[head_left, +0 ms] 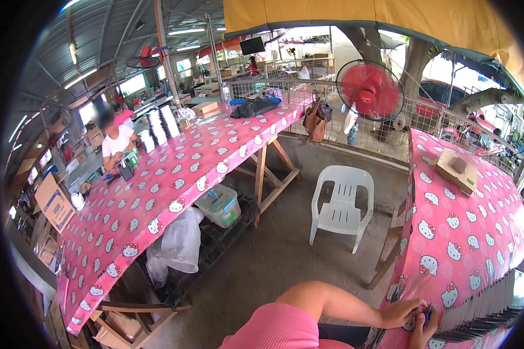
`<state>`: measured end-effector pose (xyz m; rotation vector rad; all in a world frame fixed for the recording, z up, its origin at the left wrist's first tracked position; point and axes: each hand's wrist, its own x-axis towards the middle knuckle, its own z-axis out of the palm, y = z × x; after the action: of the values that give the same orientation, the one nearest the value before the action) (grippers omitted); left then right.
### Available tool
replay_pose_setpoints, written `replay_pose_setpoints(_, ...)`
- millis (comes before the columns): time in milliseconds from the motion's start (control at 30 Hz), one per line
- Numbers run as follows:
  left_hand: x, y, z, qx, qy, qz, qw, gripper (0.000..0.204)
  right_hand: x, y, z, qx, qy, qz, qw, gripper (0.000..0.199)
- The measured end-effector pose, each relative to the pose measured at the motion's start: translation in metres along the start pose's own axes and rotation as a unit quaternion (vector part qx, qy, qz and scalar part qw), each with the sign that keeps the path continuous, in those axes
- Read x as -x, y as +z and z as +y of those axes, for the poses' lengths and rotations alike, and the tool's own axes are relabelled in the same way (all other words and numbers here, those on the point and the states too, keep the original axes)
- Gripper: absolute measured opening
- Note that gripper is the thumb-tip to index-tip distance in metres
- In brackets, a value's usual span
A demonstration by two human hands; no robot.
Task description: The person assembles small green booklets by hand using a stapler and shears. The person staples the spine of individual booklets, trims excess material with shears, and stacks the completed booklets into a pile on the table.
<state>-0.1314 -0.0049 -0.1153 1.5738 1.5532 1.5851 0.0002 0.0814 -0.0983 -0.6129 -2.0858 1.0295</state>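
Note:
At the lower right, by the edge of a table with a pink cartoon-cat cover, my two hands meet. My left hand reaches in from a pink sleeve, its fingers closed together in a pinch. Just below it my right hand has its fingers curled up around a small blue and dark piece, too small to name. What the left fingertips pinch is hidden. Right beside the hands lies a fanned row of thin grey pieces with dark ends.
A cardboard box rests farther up the same table. A white plastic chair stands ahead on the floor. Across is a long pink-covered table, where a person works. A red fan stands by the mesh fence.

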Motion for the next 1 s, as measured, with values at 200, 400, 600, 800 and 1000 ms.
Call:
replay_pose_setpoints(200,-0.001,0.007,-0.015,-0.025,0.026,-0.001,0.999,0.022,-0.001,0.002,0.000,-0.026,0.021,-0.008,0.999,0.050)
replay_pose_setpoints(400,-0.003,0.008,-0.017,-0.088,0.058,0.004,0.994,0.024,-0.002,0.003,0.002,-0.011,0.025,-0.016,1.000,0.049)
replay_pose_setpoints(600,-0.004,0.004,-0.009,-0.161,0.052,-0.064,0.984,0.027,0.008,-0.011,-0.022,0.125,0.001,-0.077,0.989,0.048)
replay_pose_setpoints(800,-0.001,0.016,-0.015,-0.209,0.107,-0.006,0.972,0.025,0.034,-0.036,-0.049,0.091,0.067,-0.049,0.992,0.046)
replay_pose_setpoints(1000,-0.016,0.010,-0.014,-0.033,-0.040,0.036,0.998,0.017,0.064,-0.090,-0.099,0.162,0.067,0.034,0.984,0.044)
